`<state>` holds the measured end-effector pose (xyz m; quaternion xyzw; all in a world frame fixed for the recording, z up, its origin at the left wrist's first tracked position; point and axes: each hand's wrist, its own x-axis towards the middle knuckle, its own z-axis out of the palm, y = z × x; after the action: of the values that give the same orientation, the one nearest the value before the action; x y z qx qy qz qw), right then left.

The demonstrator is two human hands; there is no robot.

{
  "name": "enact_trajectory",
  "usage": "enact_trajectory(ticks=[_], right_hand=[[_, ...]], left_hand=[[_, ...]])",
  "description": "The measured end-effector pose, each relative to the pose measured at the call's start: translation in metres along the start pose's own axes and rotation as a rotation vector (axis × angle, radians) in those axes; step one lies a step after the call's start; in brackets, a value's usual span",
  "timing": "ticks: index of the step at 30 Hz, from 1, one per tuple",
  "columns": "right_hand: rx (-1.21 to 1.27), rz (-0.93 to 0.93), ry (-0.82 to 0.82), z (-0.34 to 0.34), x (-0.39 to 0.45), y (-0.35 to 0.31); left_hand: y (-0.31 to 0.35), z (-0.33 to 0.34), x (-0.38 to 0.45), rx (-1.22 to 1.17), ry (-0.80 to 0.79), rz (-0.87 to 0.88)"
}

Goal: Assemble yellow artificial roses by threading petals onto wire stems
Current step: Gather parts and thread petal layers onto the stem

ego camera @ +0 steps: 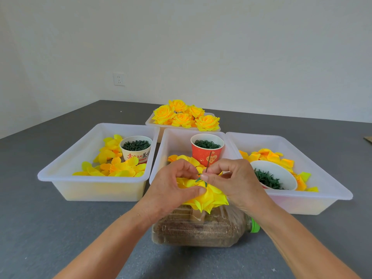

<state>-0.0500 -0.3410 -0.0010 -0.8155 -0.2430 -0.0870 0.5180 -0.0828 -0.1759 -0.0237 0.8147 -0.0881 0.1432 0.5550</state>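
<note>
Grey table (60, 228) under a white wall; both hands, left (173, 186) and right (231, 182), grip a yellow rose (209, 198)

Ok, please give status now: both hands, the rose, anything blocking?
Left hand grips yellow rose upside down. Right hand fingers pinch wire stem at green calyx. Nothing blocking; red cup stands just behind.

A grey table (60, 228) carries everything. Taking the middle white tray (161, 158) as landmark: another white tray (96, 188) lies just to its left, a third (322, 202) just to its right, touching it. Behind it sits a fourth tray (150, 122) holding finished yellow roses (185, 116). In front lies a clear plastic bottle (197, 232) on its side, with brown filling and a green cap.
</note>
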Motion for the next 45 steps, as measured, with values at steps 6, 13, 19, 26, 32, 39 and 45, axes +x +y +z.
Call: enact_trajectory(ticks=[6,13,19,26,32,39,45], right_hand=[[0.016,0.043,-0.035,-0.006,0.0,-0.007],[-0.047,0.075,-0.104,-0.01,0.001,-0.013],[-0.021,0.088,-0.039,-0.008,-0.001,-0.011],[-0.151,0.042,-0.047,-0.006,0.001,-0.011],[-0.216,0.017,-0.067,-0.006,0.001,-0.011],[-0.24,-0.01,-0.055,-0.004,0.001,-0.009],[-0.229,-0.046,-0.089,-0.01,-0.004,-0.011]], left_hand=[[0.005,-0.003,0.001,0.008,-0.01,0.014],[0.025,-0.005,0.002,0.163,0.093,0.176],[0.032,-0.006,0.003,0.689,0.088,0.52],[0.034,0.0,0.002,0.841,0.134,0.664],[0.028,0.006,0.001,0.814,0.202,0.683],[0.018,0.014,-0.003,0.795,0.278,0.703],[0.018,0.012,-0.007,0.872,0.286,0.679]])
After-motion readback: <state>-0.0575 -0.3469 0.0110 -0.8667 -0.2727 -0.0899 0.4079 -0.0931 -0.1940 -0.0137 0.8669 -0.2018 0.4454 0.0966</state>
